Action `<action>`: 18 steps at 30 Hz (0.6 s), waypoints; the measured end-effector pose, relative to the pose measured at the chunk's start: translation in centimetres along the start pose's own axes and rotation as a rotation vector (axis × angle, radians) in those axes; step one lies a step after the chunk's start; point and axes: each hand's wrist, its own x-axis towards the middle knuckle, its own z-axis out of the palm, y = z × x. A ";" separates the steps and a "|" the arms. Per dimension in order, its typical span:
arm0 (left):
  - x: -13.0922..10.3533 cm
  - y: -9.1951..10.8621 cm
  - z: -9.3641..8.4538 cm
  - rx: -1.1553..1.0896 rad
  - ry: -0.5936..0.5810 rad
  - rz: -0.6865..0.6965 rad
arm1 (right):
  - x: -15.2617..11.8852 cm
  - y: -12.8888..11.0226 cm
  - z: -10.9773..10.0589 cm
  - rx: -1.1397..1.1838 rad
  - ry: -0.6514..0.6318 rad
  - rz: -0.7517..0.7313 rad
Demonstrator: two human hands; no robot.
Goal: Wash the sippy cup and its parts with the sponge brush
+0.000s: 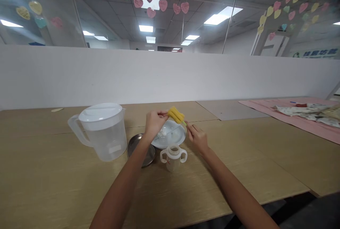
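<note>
A sponge bottle brush [175, 114] with a yellow head and a thin green handle is held above a white bowl [181, 138]. My right hand [197, 137] is closed around its handle, most of which is hidden by the fingers. At the other end, my left hand [155, 124] pinches the tip of the yellow sponge. Small clear and white parts [162, 134] lie in the bowl, too small to name. Just in front of it stands a two-handled baby bottle [174, 161], upright, with its neck uncovered.
To the left is a clear plastic pitcher [110, 140] with a white lid. A round metal tray [148, 156] lies partly under my left forearm. At the right, a pink cloth [300, 119] bears several crumpled items. A white wall [159, 76] with glass above bounds the table's back.
</note>
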 end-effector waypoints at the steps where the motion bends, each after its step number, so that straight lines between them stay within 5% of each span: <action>1: 0.0 0.1 -0.1 0.019 0.001 0.010 | 0.0 0.0 0.0 -0.009 -0.001 0.019; 13: -0.3 1.3 -1.6 0.268 -0.062 0.080 | 0.1 -0.1 0.2 -0.073 -0.005 0.187; 18: 0.1 0.4 -4.7 0.717 -0.126 -0.052 | 0.3 0.1 -0.2 -0.068 -0.011 0.272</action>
